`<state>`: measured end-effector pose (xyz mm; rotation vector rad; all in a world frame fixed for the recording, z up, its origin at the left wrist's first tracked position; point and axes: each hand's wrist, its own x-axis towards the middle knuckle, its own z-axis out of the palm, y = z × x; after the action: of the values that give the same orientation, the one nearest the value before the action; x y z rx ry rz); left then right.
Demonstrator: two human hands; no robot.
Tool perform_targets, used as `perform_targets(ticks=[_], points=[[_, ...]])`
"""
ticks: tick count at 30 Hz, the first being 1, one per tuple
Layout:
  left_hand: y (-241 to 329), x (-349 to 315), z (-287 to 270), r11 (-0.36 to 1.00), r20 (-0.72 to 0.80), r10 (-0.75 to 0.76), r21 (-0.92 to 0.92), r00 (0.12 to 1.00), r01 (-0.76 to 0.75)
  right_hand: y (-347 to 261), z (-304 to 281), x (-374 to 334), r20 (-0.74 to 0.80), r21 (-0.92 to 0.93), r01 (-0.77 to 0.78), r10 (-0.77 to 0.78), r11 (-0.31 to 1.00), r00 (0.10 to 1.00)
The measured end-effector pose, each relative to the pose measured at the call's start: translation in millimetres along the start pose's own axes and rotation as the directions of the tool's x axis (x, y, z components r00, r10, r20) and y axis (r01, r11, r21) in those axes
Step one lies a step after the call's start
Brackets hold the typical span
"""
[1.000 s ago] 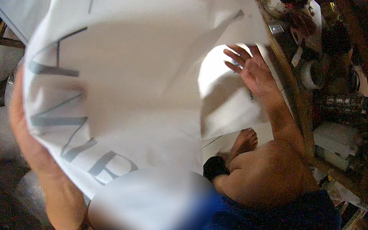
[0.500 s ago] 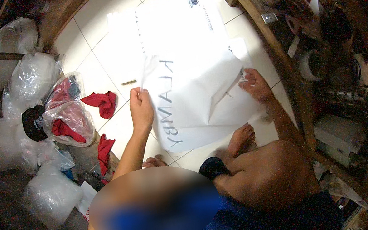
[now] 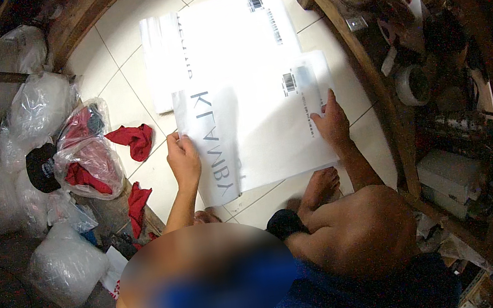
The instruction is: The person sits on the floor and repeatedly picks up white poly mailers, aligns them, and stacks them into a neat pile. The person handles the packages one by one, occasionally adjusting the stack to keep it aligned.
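A white, translucent plastic packaging bag [image 3: 275, 149] lies spread out before me, with large dark lettering down its left part and a barcode near its upper right. My left hand [image 3: 184, 160] pinches its left edge between thumb and fingers. Over the right edge rests my right hand [image 3: 334, 122], its index finger stretched forward and the thumb apart. Beyond and partly under this bag is a flat stack of similar white bags [image 3: 228, 41] on the floor, glaring in bright light.
Clear plastic sacks [image 3: 42, 106] crowd the left side, near a black cap [image 3: 42, 168] and red cloths [image 3: 134, 142]. A wooden shelf frame [image 3: 346, 28] runs along the right, holding a tape roll [image 3: 411, 86] and clutter. My bare foot [image 3: 321, 187] is just below the bag.
The bag has turned over: its lettering showed reversed before and now faces up, and the raised fold is flattened. My left hand moved slightly down and left; my right hand's fingers have straightened.
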<state>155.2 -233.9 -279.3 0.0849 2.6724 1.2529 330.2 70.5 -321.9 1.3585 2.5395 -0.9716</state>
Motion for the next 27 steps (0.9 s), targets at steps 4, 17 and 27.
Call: perform_targets(ticks=[4,17,27], points=[[17,-8,12,0.996,0.070,0.087,-0.012,0.994,-0.086,33,15,17,-0.197,0.021,0.188,-0.180,0.982,0.964],[34,-10,57,0.656,0.562,0.343,0.429,0.753,-0.620,56,-15,38,-0.160,-0.164,0.148,-0.175,0.975,0.971],[41,10,62,0.185,0.848,0.195,0.462,0.494,-0.867,55,-13,39,-0.090,-0.219,0.182,-0.206,0.959,0.974]])
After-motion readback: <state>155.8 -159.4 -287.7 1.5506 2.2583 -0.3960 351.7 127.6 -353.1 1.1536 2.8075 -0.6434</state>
